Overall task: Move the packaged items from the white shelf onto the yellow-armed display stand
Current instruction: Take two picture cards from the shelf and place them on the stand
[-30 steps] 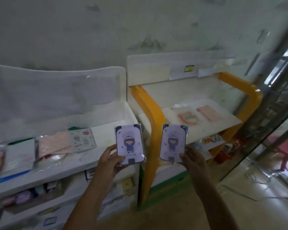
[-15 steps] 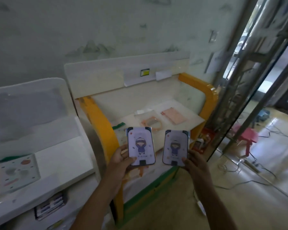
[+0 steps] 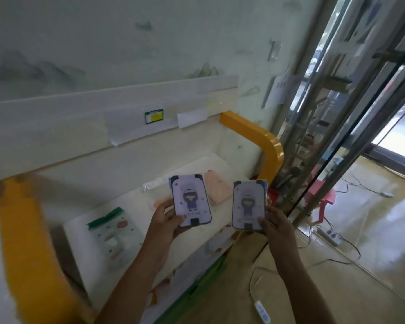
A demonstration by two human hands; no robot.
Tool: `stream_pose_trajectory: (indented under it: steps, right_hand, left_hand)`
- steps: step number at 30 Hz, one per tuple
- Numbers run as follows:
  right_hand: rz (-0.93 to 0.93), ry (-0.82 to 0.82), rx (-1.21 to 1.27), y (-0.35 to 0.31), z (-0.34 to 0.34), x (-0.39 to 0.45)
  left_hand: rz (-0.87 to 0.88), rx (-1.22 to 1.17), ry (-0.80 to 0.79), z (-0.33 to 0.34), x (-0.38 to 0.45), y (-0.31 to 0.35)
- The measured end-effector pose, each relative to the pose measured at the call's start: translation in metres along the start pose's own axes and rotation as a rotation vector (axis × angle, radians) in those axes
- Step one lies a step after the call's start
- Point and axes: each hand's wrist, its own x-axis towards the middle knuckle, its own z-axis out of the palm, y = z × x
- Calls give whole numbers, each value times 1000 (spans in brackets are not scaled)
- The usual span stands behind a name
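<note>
Facing the yellow-armed display stand (image 3: 270, 146) squarely now, white shelf gone from view | my left hand (image 3: 165, 220) grips one packaged card (image 3: 191, 200), right hand (image 3: 275, 222) the other card (image 3: 249, 205), both above the stand | on it: green-topped packet (image 3: 110, 230), pink packet (image 3: 218, 187)

Glossy yellow paint is seen on the stand's arm (image 3: 264, 141), packets (image 3: 191, 202) are wrapped in shiny clear plastic, floor (image 3: 372, 230) is polished smooth

Two purple packs (image 3: 191, 200); three shelf packets (image 3: 112, 232)
</note>
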Motion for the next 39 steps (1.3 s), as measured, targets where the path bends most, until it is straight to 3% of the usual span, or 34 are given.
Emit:
stream_pose_trajectory:
  steps: [4,11,23,31,39]
  right_hand:
    - [7,19,-35,6,-5,38]
    - [1,-35,-182,33,-8,129]
    - [-197,-356,-388,88,-3,290]
    - [-147,-456,-539,108,14,311]
    - [-158,-493,-688,104,20,315]
  left_hand:
    - [-14,15,-25,19,37,-3]
    - [3,-5,86,52,87,-1]
    - [66,-140,372,137,159,-20]
    - [92,-171,533,154,164,-33]
    - [68,-138,530,161,178,-40]
